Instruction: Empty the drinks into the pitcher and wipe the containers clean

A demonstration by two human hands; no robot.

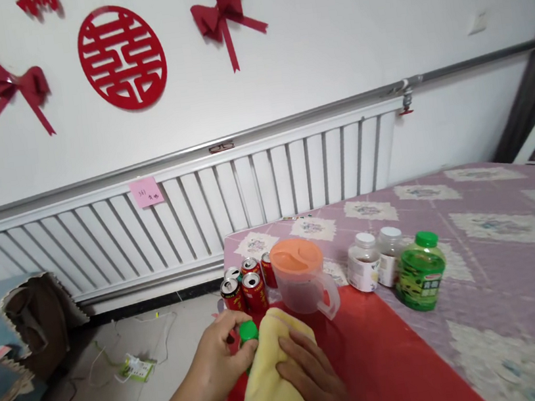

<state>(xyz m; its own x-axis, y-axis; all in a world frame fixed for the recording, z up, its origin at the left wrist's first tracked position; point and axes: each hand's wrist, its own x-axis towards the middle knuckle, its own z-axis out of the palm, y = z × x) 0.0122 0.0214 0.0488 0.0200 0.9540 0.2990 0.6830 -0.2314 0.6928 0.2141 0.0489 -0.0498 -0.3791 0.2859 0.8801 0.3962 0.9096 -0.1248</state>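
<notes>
My left hand (222, 353) is closed, with thumb and fingers around the green cap (248, 330) of a bottle. Most of that bottle is hidden behind the yellow cloth (270, 399). Pressed on the cloth from the right is my right hand (312, 377), its fingers curved over the folded fabric. Both hands are over the red cover (378, 351). Just beyond them stand several red drink cans (254, 288) and a clear plastic jug (300, 292) with an orange lid (296, 256).
Two white-capped bottles (364, 266) and a green bottle (422, 278) stand right of the jug on the purple patterned tablecloth (493, 248). A white radiator (266, 187) runs along the wall behind. Cables and a power strip (136, 368) lie on the floor at left.
</notes>
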